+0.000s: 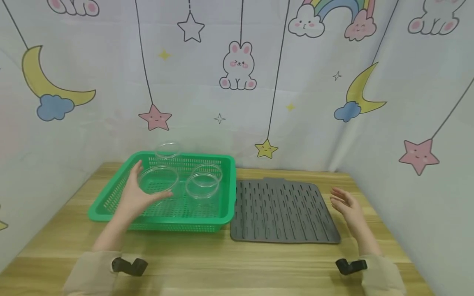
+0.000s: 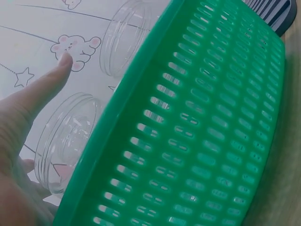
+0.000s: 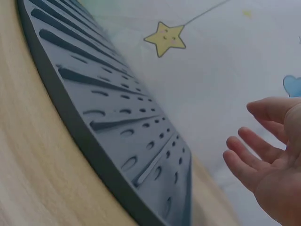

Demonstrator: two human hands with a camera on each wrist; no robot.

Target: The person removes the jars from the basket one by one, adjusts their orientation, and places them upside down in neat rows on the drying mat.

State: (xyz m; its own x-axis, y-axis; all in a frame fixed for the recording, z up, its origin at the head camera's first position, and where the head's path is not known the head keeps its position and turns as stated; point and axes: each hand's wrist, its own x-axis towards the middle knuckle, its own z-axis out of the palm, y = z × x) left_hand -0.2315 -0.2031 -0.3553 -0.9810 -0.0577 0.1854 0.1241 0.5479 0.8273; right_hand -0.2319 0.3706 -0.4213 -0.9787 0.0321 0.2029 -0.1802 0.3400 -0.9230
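My left hand [image 1: 136,199] reaches over the near left side of a green plastic basket [image 1: 177,220], its thumb and fingers spread wide. Between them, in the head view, lies the round rim of a clear jar [image 1: 159,167]. In the left wrist view that clear jar [image 2: 63,141] shows above the basket's edge, with the thumb apart from it and the other fingers partly hidden behind it. More clear jars [image 1: 202,191] stand in the basket. My right hand [image 1: 348,207] is held, fingers loosely bent and holding nothing, just right of a grey slotted mat [image 1: 285,213].
The basket and mat sit side by side on a wooden table [image 1: 207,263]. One clear jar [image 1: 168,150] is at the basket's back edge. Behind the table hangs a white curtain [image 1: 207,82] printed with stars, moons and rabbits. Each wrist carries a black strap piece [image 1: 129,266].
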